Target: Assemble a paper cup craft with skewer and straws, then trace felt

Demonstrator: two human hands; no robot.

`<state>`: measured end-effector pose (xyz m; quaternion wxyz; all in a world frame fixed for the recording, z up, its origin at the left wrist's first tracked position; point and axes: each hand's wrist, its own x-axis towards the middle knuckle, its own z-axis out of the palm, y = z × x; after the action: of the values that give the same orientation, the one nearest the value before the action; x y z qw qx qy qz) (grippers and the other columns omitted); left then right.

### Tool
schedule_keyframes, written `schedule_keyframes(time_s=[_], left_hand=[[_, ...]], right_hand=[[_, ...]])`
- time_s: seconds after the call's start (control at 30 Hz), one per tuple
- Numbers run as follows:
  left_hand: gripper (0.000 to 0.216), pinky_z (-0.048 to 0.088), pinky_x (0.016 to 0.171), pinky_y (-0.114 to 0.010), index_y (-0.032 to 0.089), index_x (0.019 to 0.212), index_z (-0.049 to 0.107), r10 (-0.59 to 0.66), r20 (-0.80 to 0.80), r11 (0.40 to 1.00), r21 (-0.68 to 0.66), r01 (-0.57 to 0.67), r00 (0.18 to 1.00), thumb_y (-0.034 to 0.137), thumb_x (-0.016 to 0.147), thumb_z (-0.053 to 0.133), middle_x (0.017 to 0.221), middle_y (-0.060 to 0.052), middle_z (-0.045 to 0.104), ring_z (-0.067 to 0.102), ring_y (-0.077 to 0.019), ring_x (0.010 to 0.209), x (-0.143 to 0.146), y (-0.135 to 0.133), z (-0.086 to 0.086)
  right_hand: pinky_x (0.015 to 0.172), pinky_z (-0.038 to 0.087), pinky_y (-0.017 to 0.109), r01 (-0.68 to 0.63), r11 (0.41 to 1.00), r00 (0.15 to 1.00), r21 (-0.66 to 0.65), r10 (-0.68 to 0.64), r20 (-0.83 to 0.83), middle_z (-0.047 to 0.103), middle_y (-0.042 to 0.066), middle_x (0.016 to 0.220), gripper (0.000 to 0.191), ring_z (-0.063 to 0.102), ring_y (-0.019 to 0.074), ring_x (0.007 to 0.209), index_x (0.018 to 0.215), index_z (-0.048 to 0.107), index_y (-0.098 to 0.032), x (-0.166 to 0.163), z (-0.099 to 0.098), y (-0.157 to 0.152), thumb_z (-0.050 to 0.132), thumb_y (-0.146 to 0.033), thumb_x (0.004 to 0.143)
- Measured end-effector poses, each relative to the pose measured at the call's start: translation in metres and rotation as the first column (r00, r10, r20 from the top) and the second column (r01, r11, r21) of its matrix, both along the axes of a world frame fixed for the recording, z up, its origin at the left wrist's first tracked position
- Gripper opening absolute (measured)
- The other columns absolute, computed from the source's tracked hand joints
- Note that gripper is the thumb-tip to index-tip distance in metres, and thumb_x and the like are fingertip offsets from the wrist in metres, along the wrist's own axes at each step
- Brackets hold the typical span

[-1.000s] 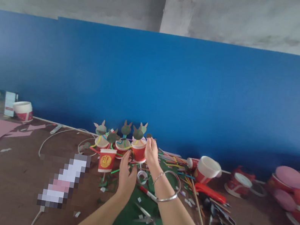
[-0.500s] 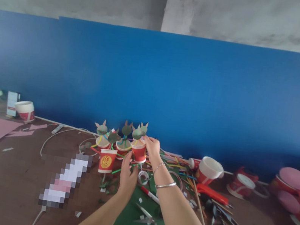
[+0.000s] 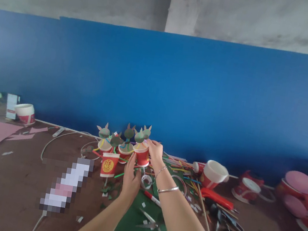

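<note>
In the head view several paper-cup figures stand in a cluster, with green eared paper heads and pipe-cleaner arms. At the cluster's right is a red paper cup (image 3: 141, 155) with such a head above it. My right hand (image 3: 154, 152) is closed at that cup's upper right rim, thumb and fingertips together; its exact hold is partly hidden. Just below, my left hand (image 3: 131, 180) is open, fingers stretched upward beside the cup's lower left, thumb apart. Left of it, a front cup (image 3: 109, 165) with a yellow emblem stands raised on a thin support.
Scissors (image 3: 152, 222), a red-and-white marker (image 3: 152, 198) and a tape roll (image 3: 146, 182) lie by my forearms. A white-rimmed cup (image 3: 214, 174) and a red tool (image 3: 217, 198) are at right. A blurred-out phone (image 3: 67, 184) lies left; a blue panel (image 3: 159, 85) rises behind.
Both hands keep nearly the same pose by the cup. The whole view has shifted very slightly.
</note>
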<state>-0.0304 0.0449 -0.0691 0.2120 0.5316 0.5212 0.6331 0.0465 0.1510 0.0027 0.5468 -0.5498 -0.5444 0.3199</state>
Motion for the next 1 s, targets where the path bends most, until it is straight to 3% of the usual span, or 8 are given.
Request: schedule_keyframes(time_s=[0.27, 0.47, 0.6, 1.0], left_hand=[[0.061, 0.044, 0.097, -0.042, 0.026, 0.137, 0.039, 0.069, -0.022, 0.996, 0.056, -0.068, 0.997, 0.009, 0.079, 0.048, 0.143, -0.009, 0.040, 0.046, -0.0252, 0.123, 0.000, -0.002, 0.001], [0.062, 0.050, 0.085, -0.037, 0.027, 0.137, 0.038, 0.041, 0.005, 0.998, 0.050, -0.041, 0.999, 0.007, 0.079, 0.046, 0.143, -0.011, 0.038, 0.058, -0.0194, 0.099, 0.001, -0.005, 0.003], [0.062, 0.051, 0.084, -0.036, 0.026, 0.137, 0.038, 0.040, 0.011, 0.999, 0.035, -0.041, 0.999, 0.006, 0.079, 0.044, 0.141, -0.011, 0.040, 0.058, -0.0179, 0.095, 0.001, -0.006, 0.005], [0.060, 0.044, 0.099, -0.041, 0.025, 0.135, 0.040, 0.047, 0.012, 0.995, 0.085, -0.047, 0.999, 0.007, 0.078, 0.045, 0.141, -0.009, 0.040, 0.041, -0.0250, 0.128, 0.001, -0.005, 0.003]], right_hand=[[0.056, 0.038, 0.023, -0.070, 0.991, 0.995, 0.115, 0.061, 0.081, 0.064, 0.003, 0.067, 0.039, 0.054, 0.0166, 0.065, 0.072, 0.066, -0.014, 0.006, 0.003, -0.013, 0.045, -0.047, 0.077], [0.068, 0.040, 0.028, -0.065, 0.975, 0.987, 0.211, 0.031, 0.159, 0.060, 0.005, 0.073, 0.034, 0.053, 0.0188, 0.073, 0.057, 0.051, -0.019, 0.006, 0.006, -0.025, 0.045, -0.044, 0.079], [0.073, 0.040, 0.030, -0.056, 0.966, 0.983, 0.254, 0.009, 0.182, 0.056, 0.004, 0.075, 0.030, 0.051, 0.0190, 0.076, 0.059, 0.044, -0.022, 0.008, 0.006, -0.031, 0.043, -0.042, 0.081], [0.077, 0.039, 0.032, -0.039, 0.975, 0.984, 0.218, -0.001, 0.179, 0.059, 0.005, 0.076, 0.024, 0.052, 0.0213, 0.081, 0.065, 0.051, -0.021, 0.016, -0.007, -0.034, 0.039, -0.035, 0.081]])
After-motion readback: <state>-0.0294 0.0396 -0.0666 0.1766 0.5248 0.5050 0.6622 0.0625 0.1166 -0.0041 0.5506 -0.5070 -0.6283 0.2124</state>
